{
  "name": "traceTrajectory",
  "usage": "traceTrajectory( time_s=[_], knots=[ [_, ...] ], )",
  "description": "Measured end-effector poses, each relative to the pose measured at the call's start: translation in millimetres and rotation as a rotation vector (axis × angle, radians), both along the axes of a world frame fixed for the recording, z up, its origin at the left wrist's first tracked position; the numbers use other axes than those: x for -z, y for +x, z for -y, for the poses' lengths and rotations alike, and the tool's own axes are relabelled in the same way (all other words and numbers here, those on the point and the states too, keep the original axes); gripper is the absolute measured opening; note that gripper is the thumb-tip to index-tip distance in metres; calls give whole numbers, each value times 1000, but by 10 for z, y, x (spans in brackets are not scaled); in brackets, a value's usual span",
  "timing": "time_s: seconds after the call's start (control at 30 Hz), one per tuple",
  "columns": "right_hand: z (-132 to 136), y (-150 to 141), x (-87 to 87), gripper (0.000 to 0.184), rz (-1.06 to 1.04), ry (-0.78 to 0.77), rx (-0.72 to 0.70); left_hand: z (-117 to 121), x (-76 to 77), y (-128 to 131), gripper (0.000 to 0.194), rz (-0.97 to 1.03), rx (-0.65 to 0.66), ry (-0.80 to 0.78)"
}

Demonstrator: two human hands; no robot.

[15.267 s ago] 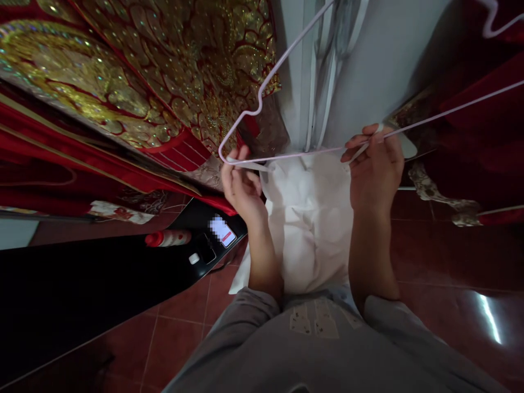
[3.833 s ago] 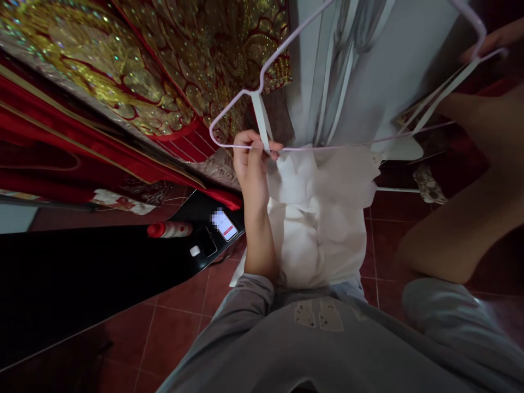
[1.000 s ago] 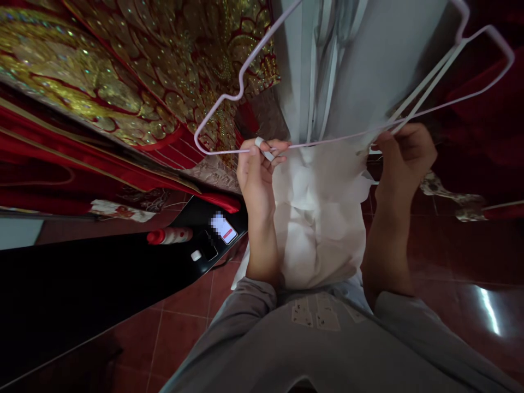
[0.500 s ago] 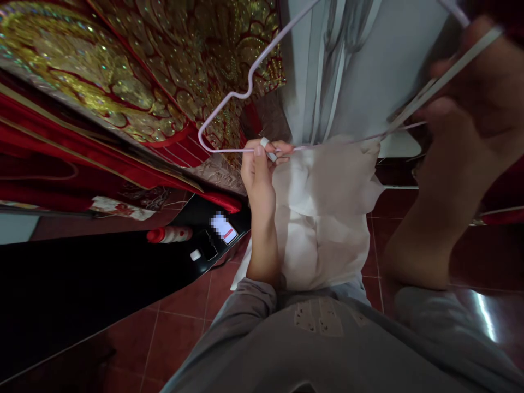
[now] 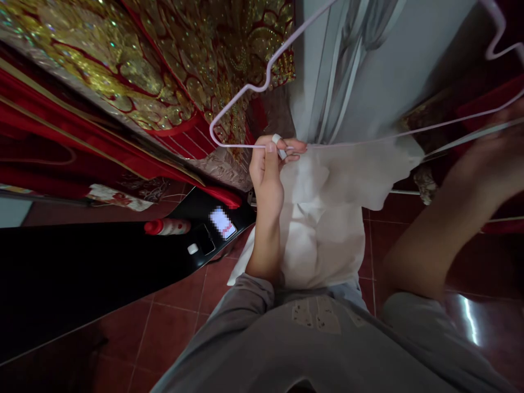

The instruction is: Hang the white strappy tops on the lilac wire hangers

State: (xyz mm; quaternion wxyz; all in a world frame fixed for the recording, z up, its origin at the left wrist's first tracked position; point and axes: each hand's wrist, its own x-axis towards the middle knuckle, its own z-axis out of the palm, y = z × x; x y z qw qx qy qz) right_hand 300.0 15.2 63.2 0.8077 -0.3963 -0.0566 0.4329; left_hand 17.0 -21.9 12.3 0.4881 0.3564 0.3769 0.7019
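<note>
My left hand [image 5: 272, 164] grips the lower bar of a pale pink clothes hanger [image 5: 268, 75], near its left corner. A white strip is wrapped round one of its fingers. Below that hand hangs a piece of white cloth [image 5: 323, 218], with its upper edge along the bar. At the right edge my right hand [image 5: 497, 147] is blurred and partly cut off. A pale strap [image 5: 458, 141] runs tautly from the cloth's right corner to the right hand. Whether the fingers are closed on the strap is not clear.
Red and gold sequined garments [image 5: 164, 71] hang at the left. A grey-white surface with strips [image 5: 409, 71] stands ahead. On the black table [image 5: 82, 273] lie a lit phone [image 5: 224, 225], a dark phone [image 5: 204, 240], a small white case [image 5: 192, 249] and a red-capped bottle [image 5: 167, 226].
My right hand has moved right and down, drawing the strap and the cloth's corner outward. More of the hanger's right side shows. My left hand keeps its grip on the bar.
</note>
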Motion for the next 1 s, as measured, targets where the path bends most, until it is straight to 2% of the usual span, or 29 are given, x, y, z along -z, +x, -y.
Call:
traceTrajectory(
  time_s=[0.03,0.1,0.17,0.23,0.3,0.33,0.43,0.53,0.6,0.73,0.8,0.9,1.0],
  knots=[
    [15,-92,98,65,139,63,175,-5,5,10,34,3,9,2],
    [65,-347,301,53,245,39,186,-15,24,34,34,8,30,18],
    [145,-641,451,31,263,16,22,-19,44,54,34,14,49,35],
    [241,-894,503,9,286,49,-165,-16,52,67,35,11,52,37],
    [315,-1057,475,19,333,153,-278,-3,45,79,35,-9,40,27],
    [335,-1100,450,19,342,201,-291,7,39,87,35,-20,36,26],
    [322,-1109,408,9,302,286,-250,37,33,108,36,-40,56,52],
    [275,-1039,436,8,296,343,-225,36,87,63,36,-41,28,93],
    [263,-993,462,9,321,378,-213,6,159,-35,33,-49,-94,101],
    [261,-939,476,11,344,406,-200,-95,316,-328,25,-100,-455,110],
    [252,-936,475,12,357,379,-185,-135,360,-463,20,-152,-558,162],
    [236,-958,483,12,353,338,-177,-170,364,-615,9,-269,-532,288],
    [232,-991,501,11,331,363,-193,-200,323,-716,19,-368,-409,409]
  ],
)
